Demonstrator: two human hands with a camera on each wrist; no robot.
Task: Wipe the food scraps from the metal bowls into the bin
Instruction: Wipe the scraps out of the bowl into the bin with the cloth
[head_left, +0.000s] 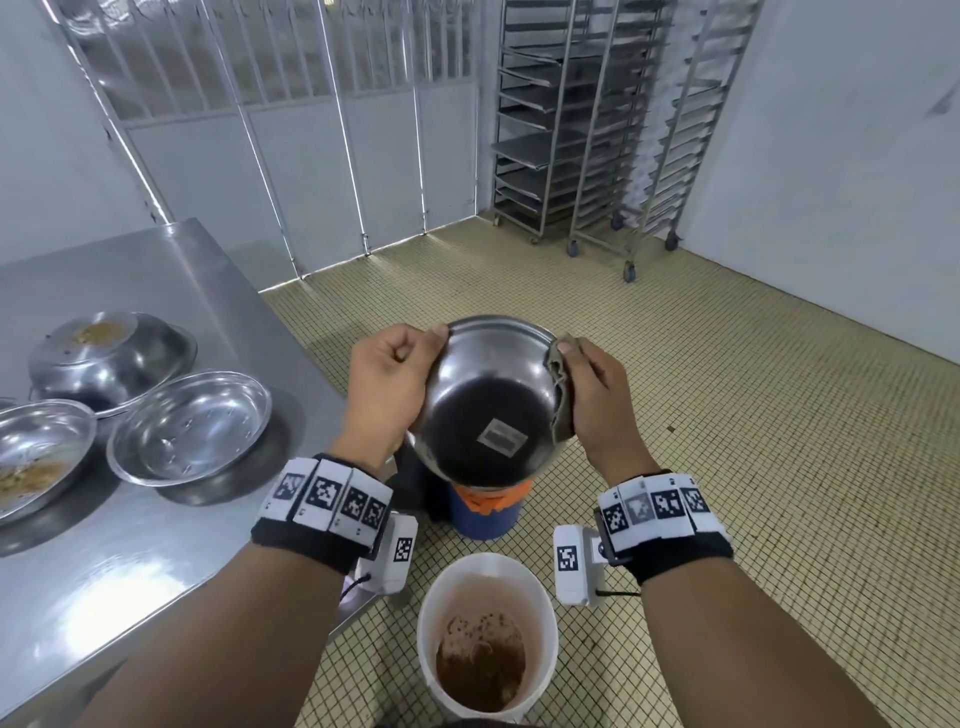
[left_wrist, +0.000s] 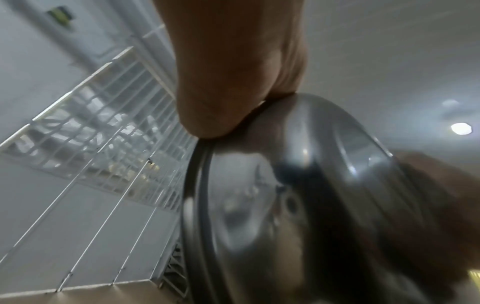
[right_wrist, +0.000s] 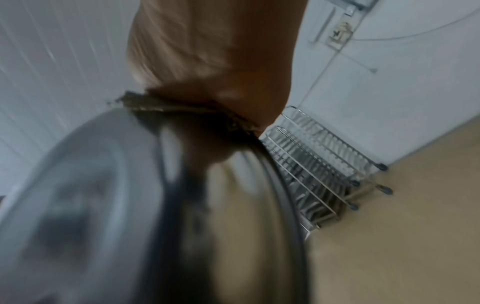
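Observation:
I hold a metal bowl (head_left: 488, 400) tipped with its underside toward me, above a blue bin (head_left: 483, 512) lined in orange. My left hand (head_left: 389, 379) grips the bowl's left rim (left_wrist: 272, 185). My right hand (head_left: 597, 395) pinches a brown cloth (head_left: 558, 384) against the bowl's right rim; that cloth (right_wrist: 166, 105) shows blurred in the right wrist view, above the bowl (right_wrist: 103, 185). A white bucket (head_left: 485, 639) holding brown scraps stands on the floor near my feet. The bowl's inside is hidden.
A steel table (head_left: 156, 545) at the left carries an upturned bowl (head_left: 111, 358) with scraps on its base, an emptier bowl (head_left: 189, 428) and one with scraps (head_left: 36, 457). Wheeled tray racks (head_left: 597, 130) stand at the far wall. Tiled floor (head_left: 753, 415) lies to the right.

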